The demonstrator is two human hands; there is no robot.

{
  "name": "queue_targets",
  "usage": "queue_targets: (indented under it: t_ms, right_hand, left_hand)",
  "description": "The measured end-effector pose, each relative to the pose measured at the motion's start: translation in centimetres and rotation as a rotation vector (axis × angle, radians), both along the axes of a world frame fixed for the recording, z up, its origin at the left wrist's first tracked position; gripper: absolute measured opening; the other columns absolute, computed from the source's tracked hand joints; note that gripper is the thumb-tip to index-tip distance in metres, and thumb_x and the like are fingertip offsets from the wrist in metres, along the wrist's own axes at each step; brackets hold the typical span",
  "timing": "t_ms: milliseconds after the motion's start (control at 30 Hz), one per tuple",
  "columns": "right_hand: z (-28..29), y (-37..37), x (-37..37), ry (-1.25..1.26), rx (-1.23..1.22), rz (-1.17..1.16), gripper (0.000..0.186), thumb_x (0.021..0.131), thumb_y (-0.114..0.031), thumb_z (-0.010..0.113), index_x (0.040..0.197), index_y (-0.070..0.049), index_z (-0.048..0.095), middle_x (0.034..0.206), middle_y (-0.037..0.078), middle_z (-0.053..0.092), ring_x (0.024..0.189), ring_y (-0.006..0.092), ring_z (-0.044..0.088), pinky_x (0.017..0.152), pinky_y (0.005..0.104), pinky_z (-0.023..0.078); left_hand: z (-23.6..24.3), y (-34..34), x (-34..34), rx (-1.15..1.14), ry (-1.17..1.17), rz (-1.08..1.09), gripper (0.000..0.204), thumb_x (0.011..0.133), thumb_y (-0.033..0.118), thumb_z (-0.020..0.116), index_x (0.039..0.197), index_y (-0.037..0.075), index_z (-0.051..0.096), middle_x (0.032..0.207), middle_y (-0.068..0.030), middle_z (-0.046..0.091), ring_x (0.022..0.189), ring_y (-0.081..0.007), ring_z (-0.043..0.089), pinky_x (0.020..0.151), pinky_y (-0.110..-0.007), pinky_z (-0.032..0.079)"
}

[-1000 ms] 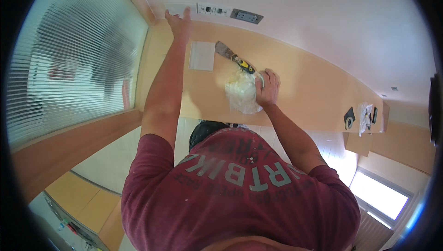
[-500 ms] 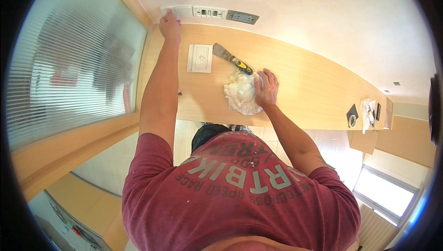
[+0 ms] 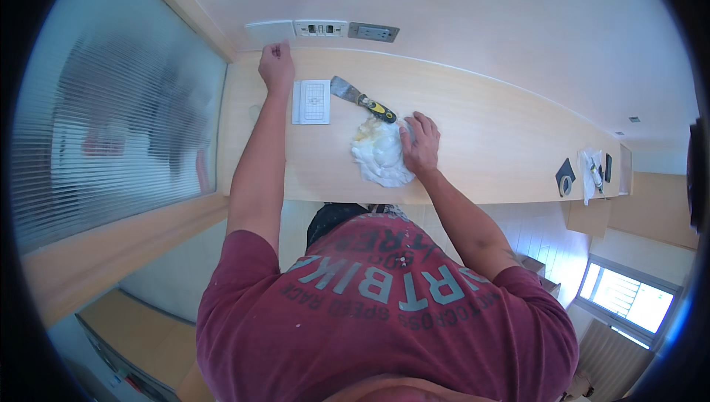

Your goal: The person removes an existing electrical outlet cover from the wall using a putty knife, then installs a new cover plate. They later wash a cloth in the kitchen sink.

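Observation:
My left hand (image 3: 276,69) is raised just below a blank white wall plate (image 3: 270,34), fingers curled together; whatever they may hold cannot be made out. My right hand (image 3: 421,144) rests with its fingers apart at the right edge of a crumpled white plastic bag (image 3: 381,154) on the wooden counter. Above the bag lies a putty knife (image 3: 364,99) with a black and yellow handle, its end touching the bag. A white switch plate frame (image 3: 311,102) lies flat on the counter, right of my left wrist.
To the right of the wall plate are a white switch panel (image 3: 321,28) and a dark grey socket (image 3: 374,32). A ribbed glass panel (image 3: 118,128) borders the counter's left end. At the far right lie a tape roll (image 3: 566,185) and a white cloth or bag (image 3: 590,173).
My left hand has come down off the wall plate, its fingers now curled below it. My right hand stays beside the bag. The picture's colour has turned from warm to bluish.

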State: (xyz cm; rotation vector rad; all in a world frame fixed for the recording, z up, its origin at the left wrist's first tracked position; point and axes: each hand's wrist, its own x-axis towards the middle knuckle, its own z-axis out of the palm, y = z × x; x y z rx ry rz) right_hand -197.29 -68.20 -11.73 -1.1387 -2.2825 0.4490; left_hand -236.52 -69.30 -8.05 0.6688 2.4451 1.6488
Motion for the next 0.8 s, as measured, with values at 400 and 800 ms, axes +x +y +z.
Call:
queue_targets:
  t_ms: [400,800]
  right_hand:
    - [-0.7,0.1,0.0,-0.016,0.046,0.018,0.033,0.096,-0.029,0.064,0.121,-0.007,0.065,0.134,0.015,0.058,0.129,0.0362,0.049,0.108,0.0496,0.037]
    - [-0.9,0.9,0.3,-0.011,0.058,0.010,0.033,0.095,-0.033,0.067,0.116,-0.008,0.067,0.129,0.013,0.061,0.124,0.0348,0.052,0.105,0.0482,0.040]
  left_hand:
    - [0.4,-10.2,9.8,-0.629,0.366,-0.272,0.077,0.085,0.054,0.075,0.129,-0.006,0.057,0.123,-0.0231,0.059,0.116,-0.0389,0.058,0.100,-0.048,0.048]
    - [-3.7,-11.8,10.0,-0.329,0.434,-0.205,0.056,0.085,0.034,0.075,0.121,-0.006,0.060,0.120,-0.0209,0.061,0.106,-0.0314,0.059,0.092,-0.042,0.050]
